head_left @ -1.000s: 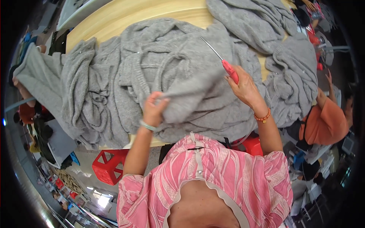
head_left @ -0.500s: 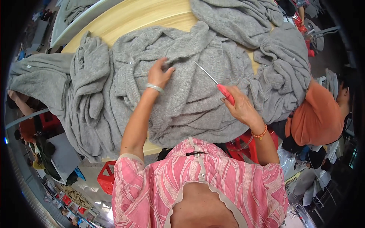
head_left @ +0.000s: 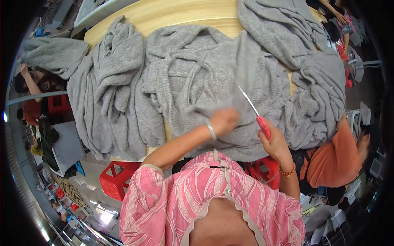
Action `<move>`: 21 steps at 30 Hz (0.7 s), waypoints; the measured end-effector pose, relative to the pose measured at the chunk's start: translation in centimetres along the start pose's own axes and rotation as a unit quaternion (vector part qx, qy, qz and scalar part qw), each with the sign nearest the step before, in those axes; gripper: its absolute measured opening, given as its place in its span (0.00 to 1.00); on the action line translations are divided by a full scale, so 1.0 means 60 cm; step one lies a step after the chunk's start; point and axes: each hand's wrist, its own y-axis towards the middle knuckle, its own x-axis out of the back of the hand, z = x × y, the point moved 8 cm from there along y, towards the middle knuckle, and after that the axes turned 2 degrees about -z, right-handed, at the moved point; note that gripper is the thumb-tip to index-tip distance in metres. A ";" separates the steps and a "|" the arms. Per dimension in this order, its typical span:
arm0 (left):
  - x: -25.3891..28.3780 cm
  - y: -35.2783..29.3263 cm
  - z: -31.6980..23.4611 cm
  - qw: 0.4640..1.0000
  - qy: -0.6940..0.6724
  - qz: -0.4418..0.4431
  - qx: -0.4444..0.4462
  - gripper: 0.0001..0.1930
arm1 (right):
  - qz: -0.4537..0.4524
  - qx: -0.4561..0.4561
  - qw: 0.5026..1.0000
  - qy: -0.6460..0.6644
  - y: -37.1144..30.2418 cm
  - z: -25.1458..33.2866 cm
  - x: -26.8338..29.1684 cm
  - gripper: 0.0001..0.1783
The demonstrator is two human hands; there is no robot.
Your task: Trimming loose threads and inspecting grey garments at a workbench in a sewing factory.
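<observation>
A grey knit garment [head_left: 193, 78] lies spread in front of me on top of other grey knitwear. At its near part is my left hand [head_left: 225, 121], blurred by motion, its fingers curled into a fold of the knit that is smeared along with it. A strip of the garment further up is blurred too. My right hand [head_left: 276, 141] is closed round the red handle of a pointed tool [head_left: 263, 126] with a thin metal shaft. The shaft points up and left over the knit, and I cannot tell whether its tip touches.
More grey knitwear is heaped left [head_left: 119, 82], far right [head_left: 283, 28] and right [head_left: 322, 90] on the wooden table [head_left: 176, 12]. A white bin [head_left: 98, 12] stands beyond the table's far left. Red stools [head_left: 119, 180] are below the near edge. A person in orange [head_left: 334, 160] sits close on the right.
My left hand has moved right and nearer to me, drawing knit along. The right hand with the red-handled tool has shifted slightly right and nearer. The whole view has also shifted.
</observation>
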 end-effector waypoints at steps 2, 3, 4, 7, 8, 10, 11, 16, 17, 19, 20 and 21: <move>-0.076 -0.037 -0.084 0.980 -0.133 0.140 -0.056 0.06 | -0.043 0.031 0.999 0.004 0.016 0.013 0.006 0.21; -0.097 -0.053 -0.122 0.957 -0.186 0.208 -0.077 0.08 | -0.047 0.018 0.999 0.019 0.029 0.010 0.007 0.21; -0.103 -0.069 -0.156 0.911 -0.259 0.310 -0.086 0.09 | -0.053 0.001 0.998 0.034 0.037 0.006 0.009 0.21; 0.013 -0.048 -0.128 0.958 -0.235 0.164 0.017 0.09 | -0.089 0.042 0.995 -0.013 0.059 0.018 0.029 0.21; 0.068 -0.039 -0.073 0.976 -0.193 0.048 0.094 0.10 | -0.085 0.032 0.996 -0.015 0.060 0.009 0.030 0.21; 0.210 -0.048 0.021 0.959 0.032 -0.210 0.186 0.17 | -0.078 0.006 0.997 -0.017 0.061 -0.001 0.035 0.20; 0.271 -0.060 0.067 0.925 0.137 -0.308 0.173 0.22 | -0.075 0.002 0.997 -0.033 0.061 -0.002 0.033 0.20; 0.391 -0.033 0.223 0.843 0.334 -0.372 0.201 0.29 | -0.028 0.020 0.999 -0.039 0.069 0.008 -0.009 0.20; 0.397 -0.018 0.243 0.834 0.375 -0.335 0.228 0.27 | -0.029 0.046 0.997 -0.046 0.069 0.019 -0.009 0.20; 0.408 -0.006 0.263 0.855 0.311 -0.338 0.242 0.22 | -0.029 0.045 0.997 -0.047 0.066 0.025 -0.004 0.20; 0.410 -0.008 0.276 0.874 0.245 -0.335 0.254 0.18 | -0.027 0.041 0.998 -0.046 0.067 0.028 -0.001 0.20; 0.378 0.023 0.219 0.909 0.164 -0.342 0.172 0.13 | -0.034 0.028 0.998 -0.050 0.064 0.016 0.014 0.20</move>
